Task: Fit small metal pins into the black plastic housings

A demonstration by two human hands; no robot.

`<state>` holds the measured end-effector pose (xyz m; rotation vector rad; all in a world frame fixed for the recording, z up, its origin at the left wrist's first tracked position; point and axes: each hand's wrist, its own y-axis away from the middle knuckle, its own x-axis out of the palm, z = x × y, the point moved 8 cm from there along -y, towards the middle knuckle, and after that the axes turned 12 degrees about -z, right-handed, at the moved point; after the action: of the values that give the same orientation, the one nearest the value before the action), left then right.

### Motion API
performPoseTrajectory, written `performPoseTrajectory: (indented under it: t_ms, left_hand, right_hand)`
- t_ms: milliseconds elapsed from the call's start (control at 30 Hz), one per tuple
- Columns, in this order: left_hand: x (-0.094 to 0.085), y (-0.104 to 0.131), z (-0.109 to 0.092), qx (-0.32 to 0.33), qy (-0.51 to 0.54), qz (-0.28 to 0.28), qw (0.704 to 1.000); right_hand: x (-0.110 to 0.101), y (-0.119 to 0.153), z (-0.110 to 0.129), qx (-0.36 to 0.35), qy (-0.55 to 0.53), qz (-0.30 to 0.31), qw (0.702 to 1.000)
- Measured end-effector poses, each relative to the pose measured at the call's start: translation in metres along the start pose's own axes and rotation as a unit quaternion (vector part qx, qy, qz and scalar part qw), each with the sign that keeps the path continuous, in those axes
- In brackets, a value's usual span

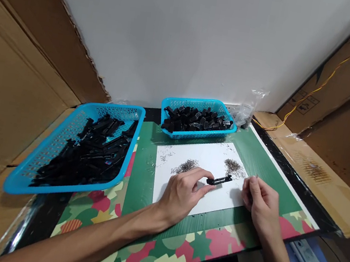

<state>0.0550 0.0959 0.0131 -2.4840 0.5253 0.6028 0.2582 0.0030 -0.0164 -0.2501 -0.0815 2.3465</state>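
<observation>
Blue baskets [52, 192] bounded the worktop [203, 247] left and far; open room lay right. Your left hand [182, 190] pinched the black part [219, 181] over the white sheet [208, 151], long axis left-right, right end toward your curled right hand [261, 201], its grip unclear.

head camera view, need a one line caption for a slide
Left hand holding a black part over a white sheet strewn with small metallic pieces, right hand nearby.
</observation>
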Motion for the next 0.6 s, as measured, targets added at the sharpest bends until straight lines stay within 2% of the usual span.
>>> performPoseTrajectory:
  t_ms: [267, 600]
  left_hand:
    - [0.001, 0.0, -0.003, 0.015, 0.058, -0.002, 0.998]
    - [-0.005, 0.001, -0.009, 0.046, 0.099, 0.012, 0.994]
  right_hand:
    - [0.011, 0.006, -0.016, 0.039, 0.049, 0.039, 0.997]
    - [0.021, 0.008, -0.015, 0.019, 0.046, 0.084, 0.995]
